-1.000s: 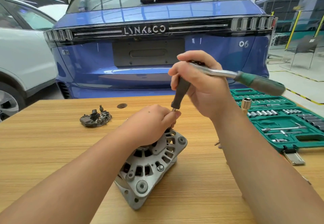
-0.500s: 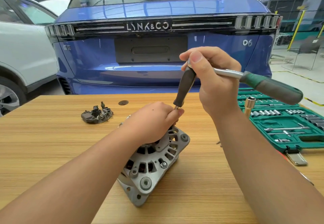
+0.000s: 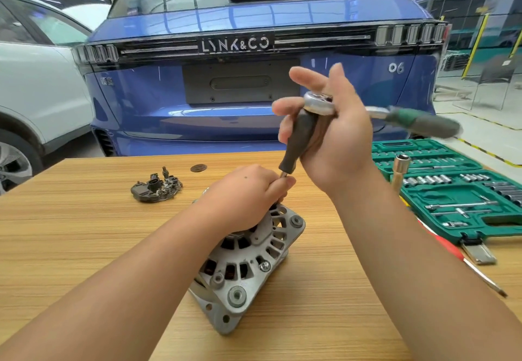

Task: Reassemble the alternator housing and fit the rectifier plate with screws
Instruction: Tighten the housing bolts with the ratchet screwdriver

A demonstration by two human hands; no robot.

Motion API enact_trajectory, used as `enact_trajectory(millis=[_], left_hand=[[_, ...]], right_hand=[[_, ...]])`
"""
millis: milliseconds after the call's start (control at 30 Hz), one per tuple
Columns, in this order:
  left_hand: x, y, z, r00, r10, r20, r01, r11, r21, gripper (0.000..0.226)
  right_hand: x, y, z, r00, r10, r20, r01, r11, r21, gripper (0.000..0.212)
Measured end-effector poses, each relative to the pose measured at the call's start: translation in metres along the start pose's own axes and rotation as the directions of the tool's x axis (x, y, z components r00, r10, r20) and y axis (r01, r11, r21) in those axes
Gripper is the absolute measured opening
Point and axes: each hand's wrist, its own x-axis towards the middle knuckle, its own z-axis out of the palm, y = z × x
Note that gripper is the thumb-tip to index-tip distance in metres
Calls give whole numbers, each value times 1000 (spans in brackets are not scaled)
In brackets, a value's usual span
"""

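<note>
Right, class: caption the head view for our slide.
Left hand steadies alternator housing while right hand works a ratchet on a black-handled driver.

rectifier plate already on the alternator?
No. The rectifier plate lies on the table, apart from the alternator, which the left hand steadies.

The left hand [image 3: 243, 197] covers the alternator housing's [image 3: 248, 264] top and the driver's tip. The ratchet handle [image 3: 423, 120] is motion-blurred. Sockets in the green tool case [image 3: 457, 191], cut by the right edge, are too small to size.
</note>
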Motion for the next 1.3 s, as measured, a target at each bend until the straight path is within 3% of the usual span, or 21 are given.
enact_trajectory(millis=[100, 233, 367, 467, 567, 733, 800, 900, 967, 1033, 1100, 1167, 1233, 1300], left_hand=[[1, 1, 0, 1000, 19, 13, -19, 999, 35, 53], [1, -1, -1, 1000, 16, 19, -17, 1000, 11, 53], [2, -1, 0, 1000, -17, 15, 17, 1000, -5, 53], [3, 0, 1, 999, -28, 17, 28, 1000, -7, 53], [2, 0, 1, 1000, -18, 13, 18, 1000, 8, 52], [0, 0, 1, 1000, 8, 26, -8, 1000, 18, 53], [0, 0, 2, 1000, 7, 11, -8, 1000, 21, 51], [0, 0, 1, 1000, 11, 7, -11, 1000, -10, 45], [-1, 1, 0, 1000, 22, 2, -22, 1000, -11, 42], [0, 1, -1, 999, 37, -5, -37, 999, 14, 43], [-1, 2, -2, 999, 49, -3, -49, 998, 44, 46], [-1, 3, -3, 998, 56, 11, -57, 995, 78, 51], [-1, 3, -3, 998, 54, 22, -55, 995, 88, 54], [0, 2, -3, 999, 44, 27, -46, 998, 50, 51]], right_hand=[[9, -7, -12, 972, 214, 99, -229, 957, 179, 62], [11, -4, -20, 950, 181, 257, -214, 971, 107, 53], [8, 2, -21, 968, -112, 224, 130, 989, -69, 16], [6, 6, -15, 936, -327, 133, 351, 899, -262, 9], [1, 12, -3, 883, -463, 78, 457, 810, -367, 7], [-7, 19, 7, 687, -724, 62, 576, 491, -653, 7], [-7, 21, 9, 674, -736, 63, 564, 458, -687, 4], [-6, 18, 8, 774, -632, -17, 499, 628, -597, 11], [-5, 13, 8, 893, -441, -95, 372, 838, -399, 26], [-3, 6, 6, 976, -191, -106, 176, 976, -131, 44], [2, -1, -1, 998, 57, -37, -53, 994, 100, 62], [8, -8, -10, 973, 224, 58, -231, 957, 174, 71], [11, -10, -16, 953, 261, 152, -286, 942, 175, 68], [9, -6, -16, 953, 186, 238, -228, 959, 166, 53]])
